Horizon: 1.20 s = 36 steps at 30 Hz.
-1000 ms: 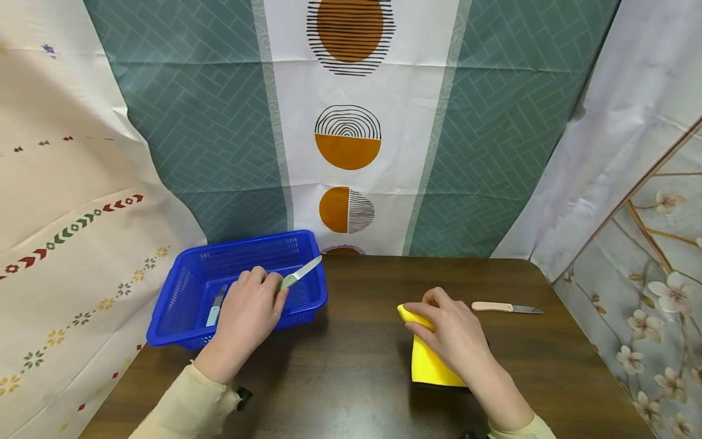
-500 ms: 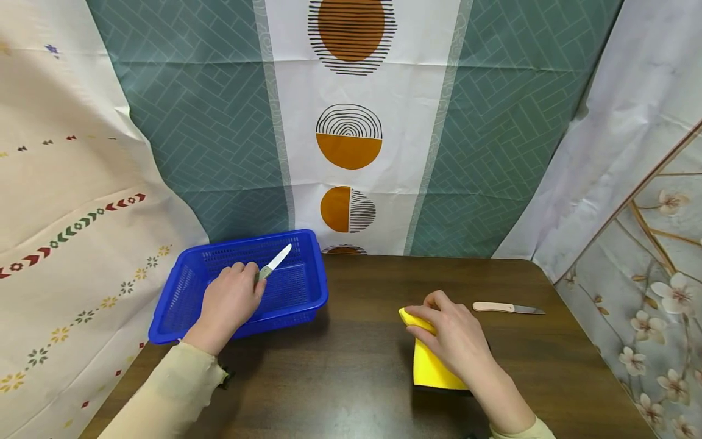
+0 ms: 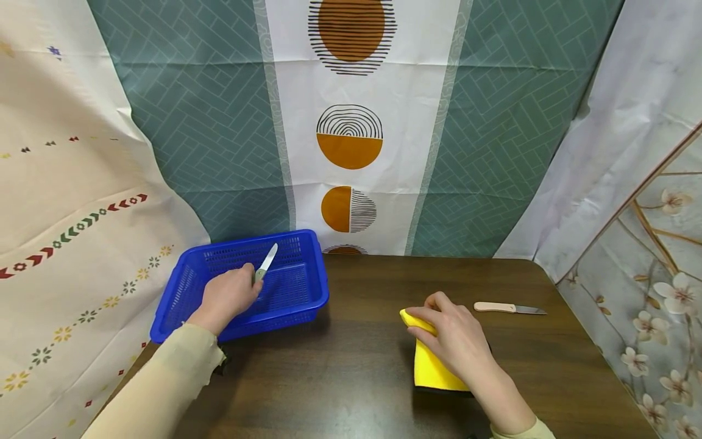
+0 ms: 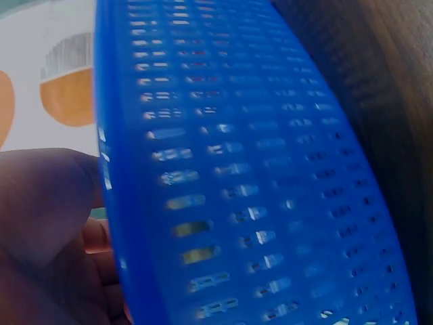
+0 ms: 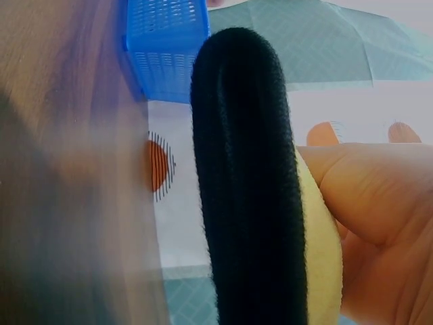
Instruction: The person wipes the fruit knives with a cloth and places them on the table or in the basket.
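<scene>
My left hand (image 3: 227,297) grips the green handle of a small knife (image 3: 266,260) inside the blue plastic basket (image 3: 296,314), its pale blade pointing up toward the far wall of the basket. In the left wrist view the basket's slotted side (image 4: 223,169) hides the knife and part of the hand (image 4: 47,217). On the right, my right hand (image 3: 452,332) pinches a yellow cloth (image 3: 436,369) between thumb and fingers, and it hangs down just over the table. The right wrist view shows the cloth's black side (image 5: 250,176).
A second knife with a pale pink handle (image 3: 495,306) lies on the brown wooden table (image 3: 351,366) beyond the right hand. Patterned curtains (image 3: 356,207) hang behind the table and along both sides.
My left hand has moved left and lower into the basket with the green-handled knife, its blade now steeper. The knife seen earlier in the basket is hidden. The right hand keeps its hold.
</scene>
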Each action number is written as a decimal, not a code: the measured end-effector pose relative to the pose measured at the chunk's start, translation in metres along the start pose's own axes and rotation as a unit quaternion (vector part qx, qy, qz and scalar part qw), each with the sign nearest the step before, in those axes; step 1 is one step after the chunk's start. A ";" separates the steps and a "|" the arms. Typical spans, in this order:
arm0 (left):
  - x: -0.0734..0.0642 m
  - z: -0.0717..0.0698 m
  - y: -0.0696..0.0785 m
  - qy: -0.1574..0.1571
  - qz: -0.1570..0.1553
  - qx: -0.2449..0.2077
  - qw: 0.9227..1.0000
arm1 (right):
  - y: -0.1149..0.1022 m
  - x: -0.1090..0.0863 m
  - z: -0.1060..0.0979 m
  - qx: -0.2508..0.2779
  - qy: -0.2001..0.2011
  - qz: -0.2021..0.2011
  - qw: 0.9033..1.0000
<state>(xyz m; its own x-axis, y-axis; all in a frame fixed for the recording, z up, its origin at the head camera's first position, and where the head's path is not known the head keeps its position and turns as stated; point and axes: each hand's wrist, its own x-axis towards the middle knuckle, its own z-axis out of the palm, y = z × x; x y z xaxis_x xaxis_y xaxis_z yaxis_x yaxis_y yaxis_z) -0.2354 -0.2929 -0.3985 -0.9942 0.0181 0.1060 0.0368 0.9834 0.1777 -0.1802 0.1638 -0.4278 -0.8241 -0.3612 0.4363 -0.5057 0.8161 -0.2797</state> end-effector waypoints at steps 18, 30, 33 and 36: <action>0.015 0.012 -0.017 -0.128 -0.036 -0.004 0.991 | 0.002 -0.001 0.000 0.000 0.001 -0.002 1.000; 0.018 0.016 -0.023 -0.183 -0.056 0.005 0.981 | 0.002 -0.001 0.000 -0.003 0.000 -0.002 1.000; 0.016 0.016 -0.023 -0.188 -0.056 0.003 0.981 | 0.002 -0.001 0.000 -0.003 -0.001 -0.001 1.000; 0.015 0.017 -0.024 -0.194 -0.060 0.002 0.979 | 0.002 -0.001 0.000 -0.003 0.000 -0.002 1.000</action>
<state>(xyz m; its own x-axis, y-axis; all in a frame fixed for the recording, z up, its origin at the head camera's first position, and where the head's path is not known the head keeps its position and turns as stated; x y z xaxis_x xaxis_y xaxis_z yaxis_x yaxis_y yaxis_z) -0.2532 -0.3133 -0.4175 -0.9552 -0.0318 -0.2943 -0.0828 0.9832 0.1625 -0.1810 0.1657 -0.4290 -0.8216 -0.3649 0.4379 -0.5079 0.8174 -0.2718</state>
